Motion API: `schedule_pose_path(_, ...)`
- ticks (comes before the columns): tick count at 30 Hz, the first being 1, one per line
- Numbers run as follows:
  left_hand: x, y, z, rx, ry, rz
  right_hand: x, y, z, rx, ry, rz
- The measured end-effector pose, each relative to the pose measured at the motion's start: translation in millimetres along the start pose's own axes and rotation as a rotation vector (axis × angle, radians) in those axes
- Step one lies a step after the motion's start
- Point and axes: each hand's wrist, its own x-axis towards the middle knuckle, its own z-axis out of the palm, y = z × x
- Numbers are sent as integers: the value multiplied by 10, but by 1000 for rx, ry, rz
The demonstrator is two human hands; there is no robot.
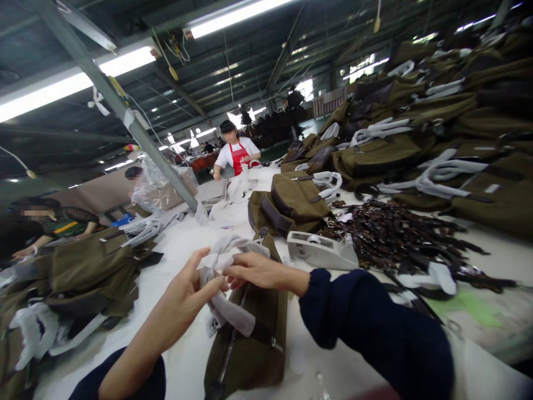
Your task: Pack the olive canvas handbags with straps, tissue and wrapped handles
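Note:
An olive-green bag (260, 358) with dark trim and a zipper lies on the table right in front of me. Its handles (235, 315) are covered in white wrapping and loop up over the bag. From the left, my left hand (187, 297) is curled around the wrapped handle, thumb and fingers closing on it. My right hand (262, 271) reaches over from the right, its fingertips bent onto the same handle close to the left hand. The exact contact of the fingertips is partly hidden. Just beyond the right hand stands a grey tape dispenser (321, 251).
More olive bags (297, 200) sit behind the dispenser, and a tall heap of them (375, 155) fills the right. Dark straps (391, 233) with metal fittings lie piled there. Other bags (89, 264) rest at left beside a slanted post (137, 128). Co-workers stand across the table.

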Motion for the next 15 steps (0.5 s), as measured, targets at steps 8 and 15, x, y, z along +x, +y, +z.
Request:
schedule_pose_path(8, 127, -354, -481, 705, 217, -22, -1010, 162, -680, 118, 6, 230)
schedule_pose_path(15, 234, 231, -200, 485, 110, 111, -1549, 392, -687, 125, 22, 323)
